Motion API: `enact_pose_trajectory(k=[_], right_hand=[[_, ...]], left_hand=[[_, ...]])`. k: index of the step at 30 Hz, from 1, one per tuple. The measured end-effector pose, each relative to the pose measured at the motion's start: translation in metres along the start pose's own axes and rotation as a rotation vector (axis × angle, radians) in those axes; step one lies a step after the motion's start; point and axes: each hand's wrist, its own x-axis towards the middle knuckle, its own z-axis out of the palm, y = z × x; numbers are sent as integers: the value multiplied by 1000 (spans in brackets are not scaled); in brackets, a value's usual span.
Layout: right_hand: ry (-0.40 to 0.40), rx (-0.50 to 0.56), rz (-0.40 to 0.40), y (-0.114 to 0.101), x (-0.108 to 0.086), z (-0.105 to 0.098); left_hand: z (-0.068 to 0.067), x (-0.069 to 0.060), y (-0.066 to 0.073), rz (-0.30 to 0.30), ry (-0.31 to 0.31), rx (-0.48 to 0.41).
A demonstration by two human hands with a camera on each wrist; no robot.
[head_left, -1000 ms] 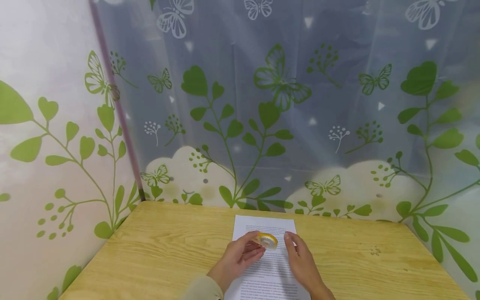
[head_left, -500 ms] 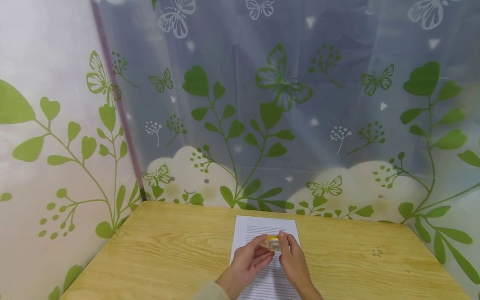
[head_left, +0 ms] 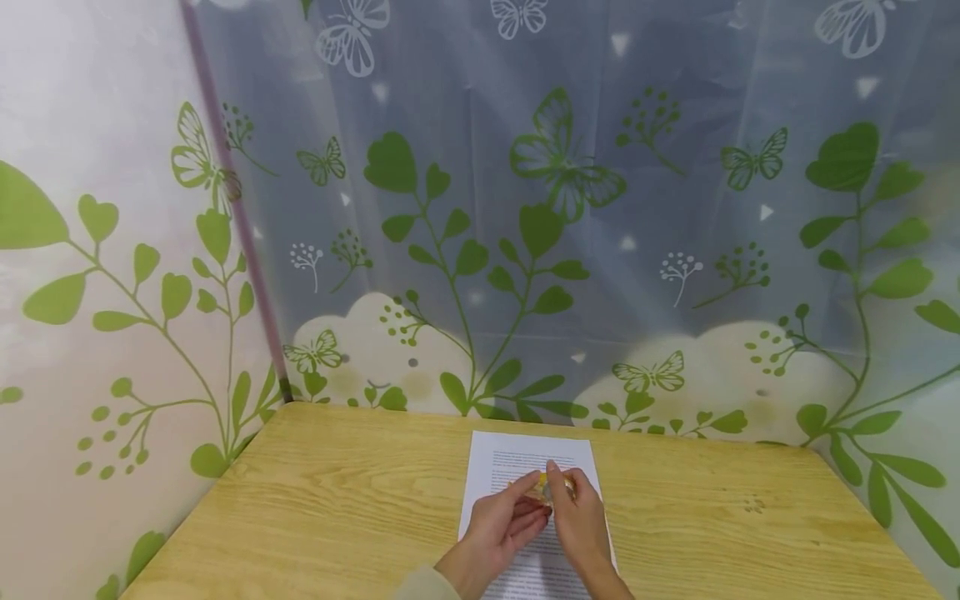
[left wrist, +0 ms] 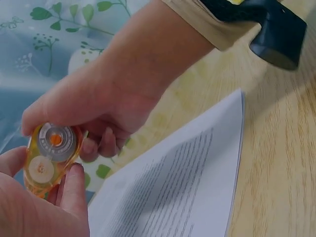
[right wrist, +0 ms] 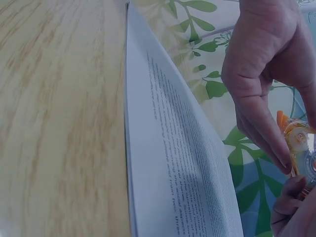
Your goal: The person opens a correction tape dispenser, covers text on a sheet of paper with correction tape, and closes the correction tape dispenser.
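A correction tape dispenser (left wrist: 55, 148) with a clear orange case and two round reels inside is held between both hands above the printed paper. My left hand (head_left: 498, 523) grips its larger-reel end between thumb and fingers. From the other side, my right hand (head_left: 582, 521) pinches the smaller-reel end, which shows an orange tip in the right wrist view. Fingers cover much of the correction tape in the head view. Below the hands lies the printed paper (head_left: 491, 443), its lines of text partly shaded and partly hidden by the hands.
The paper rests on a wood-grain table (head_left: 360, 500). Behind the table hangs a curtain (head_left: 465, 250) with leaves and butterflies. A dark cylindrical device (left wrist: 279, 37) sits by the left sleeve.
The right hand has moved left and taken hold of the correction tape, which the left hand alone held a second ago. The correction tape has turned, its reel face less visible from above.
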Motion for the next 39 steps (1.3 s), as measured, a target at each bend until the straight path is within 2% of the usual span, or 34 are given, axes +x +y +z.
enact_pose_trajectory(k=[3, 6, 8, 10, 12, 14, 16, 19, 22, 27, 34, 39], right_hand=[[4, -6, 4, 0, 1, 0], [10, 0, 6, 1, 3, -2], [16, 11, 16, 1, 5, -4], [16, 23, 19, 0, 7, -7], [10, 31, 32, -1, 8, -10], [-4, 31, 44, -2, 9, -13], [-14, 29, 58, -4, 9, -15], [-22, 11, 73, -5, 9, -16], [-23, -2, 81, -5, 8, -15], [-14, 11, 75, -4, 7, -15], [-2, 53, 104, -4, 6, -17], [8, 198, 181, -1, 6, -18]], left_hand=[[-3, 0, 0, -5, -3, 16], [-6, 1, 6, 33, 10, 66], [-10, 3, 11, 96, 31, 133], [-14, 6, 18, 205, 48, 239], [-20, 9, 23, 323, 40, 376], [-27, 13, 27, 441, -3, 525], [-33, 16, 30, 535, -77, 644], [-38, 18, 33, 601, -203, 762], [-40, 18, 34, 613, -278, 844], [-43, 19, 33, 610, -315, 921], [-45, 19, 32, 571, -353, 920], [-40, 21, 29, 547, -372, 910]])
